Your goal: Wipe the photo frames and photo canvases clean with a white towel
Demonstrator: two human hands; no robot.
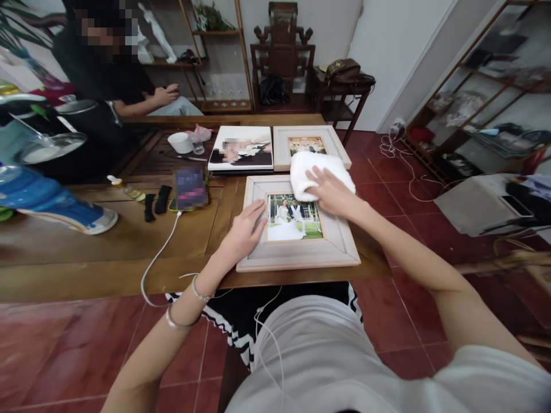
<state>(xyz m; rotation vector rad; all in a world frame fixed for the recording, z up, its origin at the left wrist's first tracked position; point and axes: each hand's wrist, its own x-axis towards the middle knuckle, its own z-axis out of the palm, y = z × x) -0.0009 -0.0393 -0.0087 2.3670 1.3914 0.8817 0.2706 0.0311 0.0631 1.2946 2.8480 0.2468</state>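
A pale wooden picture frame [297,256] lies flat near the front edge of the table, with a photo of a couple outdoors in it. My left hand [244,229] rests on the frame's left border, its fingers stretched out. At the upper right corner, my right hand [329,189] holds a folded white cloth [300,176] against the frame. The cloth covers that corner and part of a second picture frame [282,150] behind. To the left of that second frame lies a photo album or panel [262,158] with a couple's picture on it.
Left on the wooden table [189,252] are a charging phone [189,189], black straps [162,198], a small bottle [127,188], a white cup [179,143] and a large blue bottle [51,198]. Across the table sits a person [103,74]. A white cable [150,267] hangs over the front edge.
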